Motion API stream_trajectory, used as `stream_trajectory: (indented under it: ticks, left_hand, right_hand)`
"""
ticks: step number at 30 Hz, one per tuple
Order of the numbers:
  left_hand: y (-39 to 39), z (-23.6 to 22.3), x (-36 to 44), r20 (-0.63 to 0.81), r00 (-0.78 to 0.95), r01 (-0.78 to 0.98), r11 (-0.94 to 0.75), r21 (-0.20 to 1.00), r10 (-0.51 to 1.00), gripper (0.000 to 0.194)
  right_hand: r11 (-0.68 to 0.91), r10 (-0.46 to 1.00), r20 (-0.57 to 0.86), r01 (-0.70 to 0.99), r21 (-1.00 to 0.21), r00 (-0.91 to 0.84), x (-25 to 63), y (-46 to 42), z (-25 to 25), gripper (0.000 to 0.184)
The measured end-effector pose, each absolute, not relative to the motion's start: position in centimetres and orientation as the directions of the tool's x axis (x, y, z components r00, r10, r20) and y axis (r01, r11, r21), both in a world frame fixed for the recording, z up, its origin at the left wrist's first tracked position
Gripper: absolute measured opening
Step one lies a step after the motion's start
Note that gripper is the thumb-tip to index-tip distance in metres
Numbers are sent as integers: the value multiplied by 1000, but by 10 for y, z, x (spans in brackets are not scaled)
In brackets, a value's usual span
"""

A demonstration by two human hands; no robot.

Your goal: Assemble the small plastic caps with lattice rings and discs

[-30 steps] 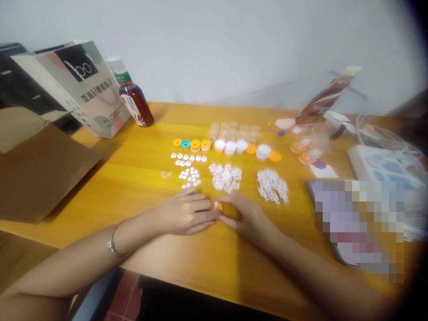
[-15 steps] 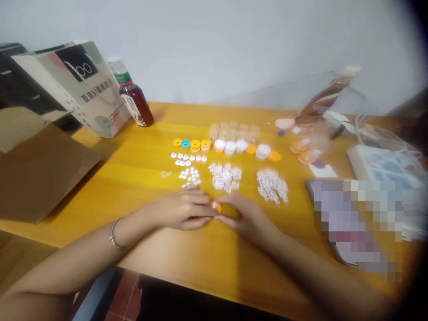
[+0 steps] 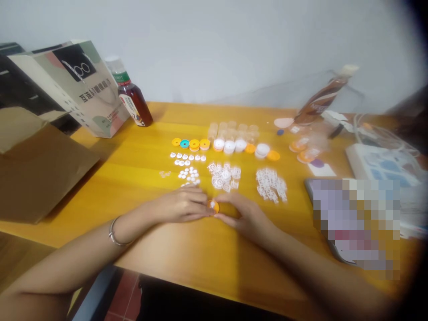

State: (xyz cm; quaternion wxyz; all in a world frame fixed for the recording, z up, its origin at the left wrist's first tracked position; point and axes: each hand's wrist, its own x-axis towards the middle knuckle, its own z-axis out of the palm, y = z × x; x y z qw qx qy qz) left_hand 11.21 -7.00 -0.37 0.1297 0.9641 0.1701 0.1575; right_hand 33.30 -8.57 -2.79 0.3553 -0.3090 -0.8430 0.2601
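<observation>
an orange cap with a small white piece inside it is held between two hands, over the middle of the table, nearer its front edge than its back edge; whether the cap is touching the tabletop cannot be told. its left side is gripped by the fingers of the left hand, and its right side is pinched between the thumb and a finger of the right hand. the hands are brought close together, with the cap between them. a metal bracelet is worn on the left wrist.

just beyond the left hand, small white discs are scattered. a heap of white openwork pieces is placed beyond the cap, and a second white heap is set to its right. farther toward the back edge, a row of coloured caps is laid out, with clear cups stood behind it. near the back left corner, a dark bottle is stood beside a paper bag; a cardboard box is placed at the left edge.
</observation>
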Motion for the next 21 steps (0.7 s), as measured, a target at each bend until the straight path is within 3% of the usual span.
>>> stream_trajectory:
  ticks: [5, 11, 18, 21]
  left_hand:
    - [-69, -2, 114, 240, 899, 282, -903, 324, 366, 16]
    - [-73, 1, 114, 218, 896, 328, -908, 261, 386, 16]
    - [-69, -1, 108, 327, 815, 272, -814, 514, 479, 16]
    - [-68, 2, 109, 283, 834, 288, -811, 509, 474, 15]
  right_hand:
    - [677, 700, 441, 324, -661, -562, 332, -85, -27, 24]
    - [666, 708, 422, 338, -665, -566, 333, -86, -26, 23]
    - [643, 713, 392, 321, -695, -581, 333, -86, -26, 22]
    - [636, 713, 378, 318, -703, -591, 333, -86, -27, 24]
